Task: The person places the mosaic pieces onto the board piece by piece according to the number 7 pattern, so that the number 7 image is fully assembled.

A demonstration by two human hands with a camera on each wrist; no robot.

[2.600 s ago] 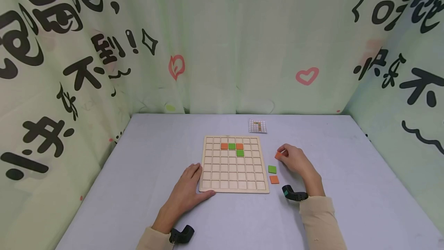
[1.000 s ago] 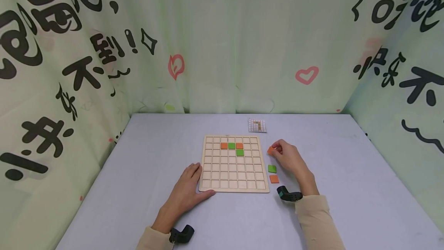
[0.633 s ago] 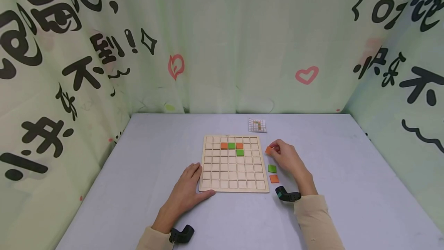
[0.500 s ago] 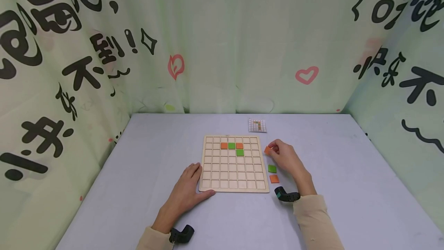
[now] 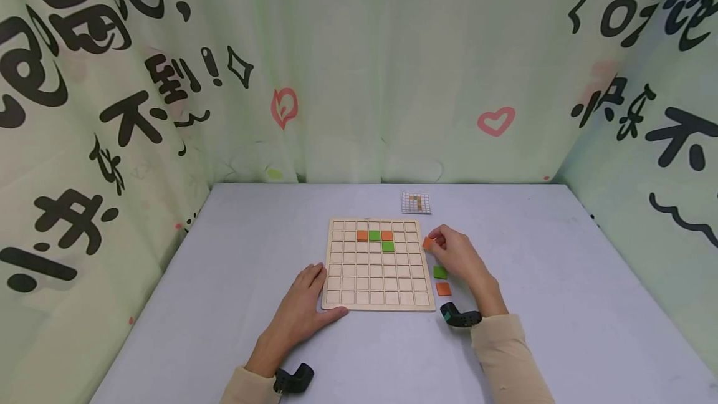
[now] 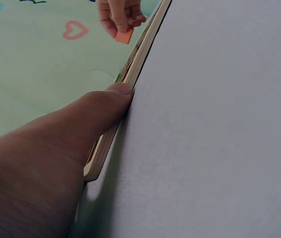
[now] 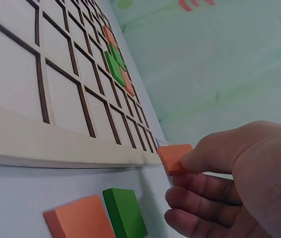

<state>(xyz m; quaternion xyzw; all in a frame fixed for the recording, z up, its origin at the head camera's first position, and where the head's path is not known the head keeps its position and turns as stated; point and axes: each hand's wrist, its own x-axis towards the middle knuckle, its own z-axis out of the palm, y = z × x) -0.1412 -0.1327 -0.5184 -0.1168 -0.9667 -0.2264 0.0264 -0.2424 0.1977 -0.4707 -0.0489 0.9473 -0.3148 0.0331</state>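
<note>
My right hand (image 5: 457, 253) pinches an orange square tile (image 7: 174, 157) between thumb and fingers, just off the right edge of the wooden grid board (image 5: 370, 279). In its upper part the board carries two orange and two green tiles; one is the green tile (image 5: 387, 246) below the short row. My left hand (image 5: 305, 298) rests at the board's lower left corner, its thumb (image 6: 108, 101) lying along the front edge and its fingers along the left side. Beside the board on the right lie a loose green tile (image 5: 440, 272) and a loose orange tile (image 5: 444, 289).
A small printed grid card (image 5: 416, 203) with a coloured pattern lies behind the board. The pale table (image 5: 269, 223) is bounded at the back and sides by a curtain (image 5: 392, 80) with black writing and red drawings. Each wrist wears a black device.
My right hand has carried the orange tile leftward, from right of the loose tiles to the board's right edge. My left hand and the tiles on the board stay where they were.
</note>
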